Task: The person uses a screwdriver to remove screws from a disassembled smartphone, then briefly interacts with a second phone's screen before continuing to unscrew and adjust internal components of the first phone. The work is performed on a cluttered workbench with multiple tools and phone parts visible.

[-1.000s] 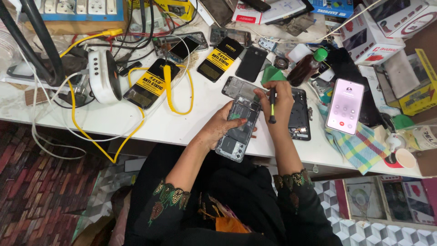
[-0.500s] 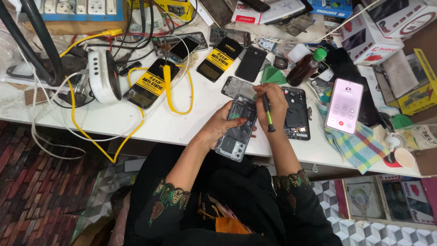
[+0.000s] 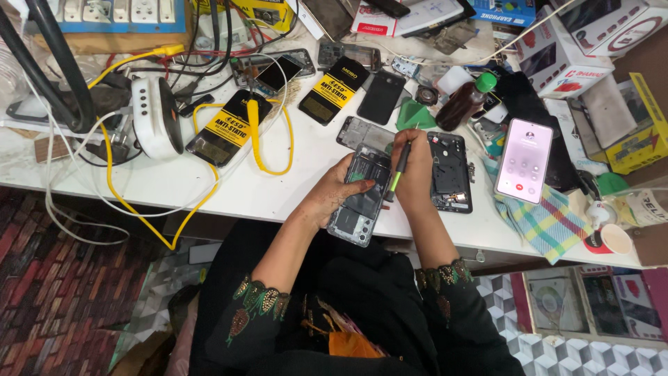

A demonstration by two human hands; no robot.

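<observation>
Opened phone in your left hand, screwdriver in your right

Your left hand (image 3: 334, 195) cups the opened phone (image 3: 358, 198), long axis running 6 to 12 o'clock at the table (image 3: 229, 198) edge. Your right hand (image 3: 414, 170) pinches a green-handled screwdriver (image 3: 399, 171) just at its 3 o'clock; the tip probably meets the phone's right edge.

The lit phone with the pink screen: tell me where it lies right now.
In the head view the lit phone lies on the white table, to the right of the right hand, partly on a checked cloth beside an opened black phone.
</observation>
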